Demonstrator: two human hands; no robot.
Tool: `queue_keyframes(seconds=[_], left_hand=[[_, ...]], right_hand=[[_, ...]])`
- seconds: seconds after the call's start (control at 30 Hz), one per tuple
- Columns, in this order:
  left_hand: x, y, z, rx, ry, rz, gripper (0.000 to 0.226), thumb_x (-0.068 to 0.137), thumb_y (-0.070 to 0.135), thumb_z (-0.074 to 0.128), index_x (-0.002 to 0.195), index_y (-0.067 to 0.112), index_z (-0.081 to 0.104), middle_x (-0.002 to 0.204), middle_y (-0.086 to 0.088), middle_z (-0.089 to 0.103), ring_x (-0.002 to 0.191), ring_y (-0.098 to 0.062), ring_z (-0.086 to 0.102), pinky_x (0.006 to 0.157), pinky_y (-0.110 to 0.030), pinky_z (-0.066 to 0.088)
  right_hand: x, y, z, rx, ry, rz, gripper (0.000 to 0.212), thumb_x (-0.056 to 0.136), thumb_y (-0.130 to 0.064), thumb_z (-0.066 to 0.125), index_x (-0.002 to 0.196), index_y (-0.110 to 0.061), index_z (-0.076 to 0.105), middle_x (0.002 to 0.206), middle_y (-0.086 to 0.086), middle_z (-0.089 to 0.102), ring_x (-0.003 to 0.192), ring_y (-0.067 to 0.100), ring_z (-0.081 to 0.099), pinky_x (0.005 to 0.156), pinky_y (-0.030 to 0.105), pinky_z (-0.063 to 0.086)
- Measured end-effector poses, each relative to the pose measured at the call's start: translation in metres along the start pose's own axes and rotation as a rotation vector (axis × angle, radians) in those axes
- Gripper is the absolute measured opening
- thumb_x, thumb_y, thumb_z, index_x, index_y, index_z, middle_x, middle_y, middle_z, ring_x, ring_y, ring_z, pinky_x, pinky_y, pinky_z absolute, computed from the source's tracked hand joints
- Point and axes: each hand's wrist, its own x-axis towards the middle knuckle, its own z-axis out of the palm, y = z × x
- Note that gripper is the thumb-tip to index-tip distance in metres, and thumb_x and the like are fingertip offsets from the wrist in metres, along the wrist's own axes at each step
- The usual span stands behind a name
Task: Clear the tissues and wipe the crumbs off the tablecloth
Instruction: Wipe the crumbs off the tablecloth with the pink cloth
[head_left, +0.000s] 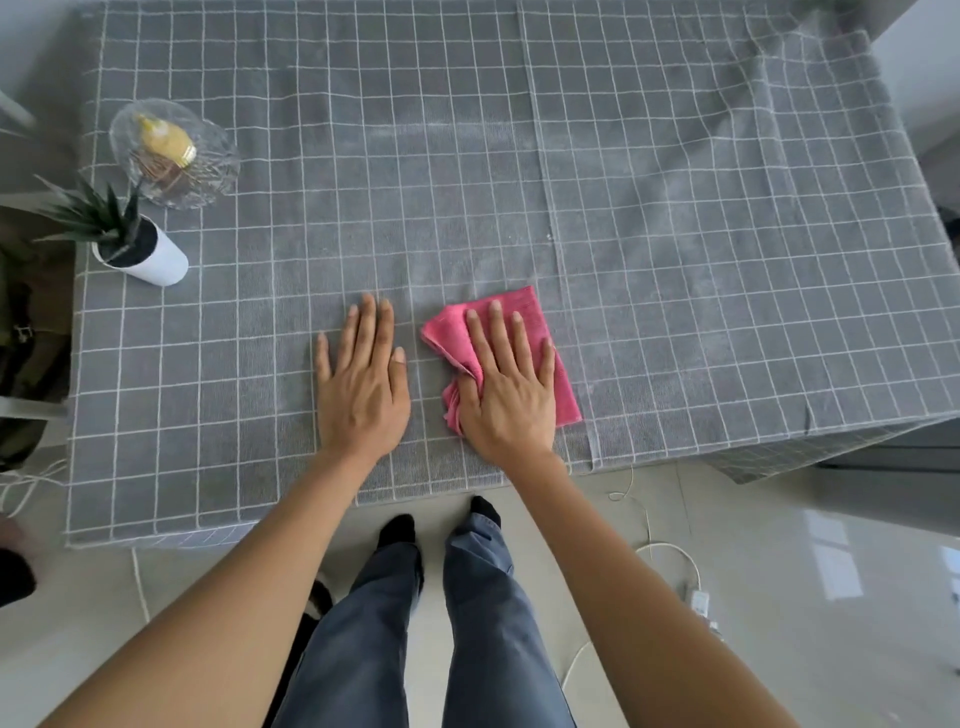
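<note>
A grey tablecloth (675, 234) with a white grid covers the table. A crumpled pink cloth (530, 317) lies on it near the front edge. My right hand (506, 387) presses flat on the pink cloth, fingers straight and spread. My left hand (363, 379) rests flat on the bare tablecloth just left of the cloth, fingers straight. A few tiny pale specks show on the tablecloth near a fold line right of centre. No tissues are in view.
A clear glass dish (174, 153) holding a yellow item stands at the far left. A small plant in a white pot (140, 254) stands in front of it. White cables (670, 556) lie on the floor by my legs.
</note>
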Motion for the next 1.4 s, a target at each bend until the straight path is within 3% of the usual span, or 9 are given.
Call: queue_keyframes(seconds=[0.17,0.37,0.63,0.83,1.03,1.27,1.4], left_hand=[[-0.002,-0.001,0.0,0.0,-0.002,-0.001,0.056,0.099,0.035,0.007,0.152,0.02,0.004,0.16,0.002,0.002,0.147,-0.011,-0.001,0.119,-0.044,-0.003],[-0.002,0.0,-0.002,-0.015,-0.004,-0.002,0.055,0.1,0.034,0.009,0.153,0.021,0.004,0.16,0.003,0.001,0.147,-0.012,-0.002,0.119,-0.043,-0.005],[-0.008,-0.01,-0.009,-0.081,-0.052,0.025,0.055,0.1,0.036,0.008,0.151,0.018,0.0,0.16,0.001,-0.002,0.146,-0.01,-0.007,0.119,-0.041,-0.008],[-0.043,-0.064,-0.019,-0.046,-0.058,-0.04,0.057,0.098,0.039,0.004,0.152,0.021,0.0,0.159,0.004,-0.006,0.147,-0.012,-0.007,0.119,-0.045,-0.005],[-0.046,-0.073,-0.02,-0.006,-0.016,-0.009,0.054,0.1,0.032,0.014,0.153,0.019,0.011,0.16,0.002,0.007,0.147,-0.011,0.002,0.119,-0.045,0.0],[-0.046,-0.074,-0.021,-0.004,-0.019,-0.007,0.053,0.102,0.029,0.016,0.153,0.021,0.008,0.16,0.002,0.004,0.147,-0.011,-0.001,0.119,-0.043,-0.002],[-0.047,-0.074,-0.022,-0.011,-0.02,-0.004,0.053,0.102,0.031,0.012,0.153,0.022,0.006,0.161,0.003,0.002,0.147,-0.01,-0.003,0.119,-0.043,-0.003]], right_hand=[[0.002,0.035,-0.008,-0.021,0.006,-0.123,0.059,0.095,-0.041,0.015,0.152,-0.03,0.006,0.16,-0.004,0.001,0.147,0.016,-0.004,0.119,0.045,-0.005],[0.008,0.108,-0.031,-0.067,0.03,0.144,0.06,0.09,-0.042,0.003,0.146,-0.032,-0.015,0.159,-0.005,-0.01,0.146,0.014,-0.013,0.119,0.046,-0.004],[0.002,0.094,-0.03,-0.022,0.06,0.332,0.061,0.095,-0.037,0.019,0.151,-0.032,-0.005,0.16,-0.004,-0.01,0.147,0.018,-0.008,0.118,0.048,-0.006],[-0.023,0.014,-0.006,-0.005,-0.019,0.195,0.064,0.089,-0.042,0.008,0.149,-0.031,-0.013,0.159,-0.003,-0.015,0.146,0.019,-0.015,0.117,0.049,-0.011],[-0.05,-0.077,0.031,0.001,-0.058,-0.028,0.063,0.096,-0.039,0.025,0.153,-0.027,0.0,0.16,-0.001,-0.005,0.147,0.02,-0.011,0.117,0.052,-0.01],[-0.051,-0.036,0.022,-0.026,-0.023,-0.109,0.059,0.096,-0.042,0.019,0.152,-0.027,0.013,0.16,-0.001,0.007,0.148,0.018,0.002,0.119,0.045,-0.002],[-0.05,0.022,0.008,-0.123,-0.035,0.033,0.06,0.096,-0.038,0.013,0.15,-0.028,-0.01,0.159,-0.002,-0.01,0.147,0.018,-0.01,0.119,0.05,-0.002]])
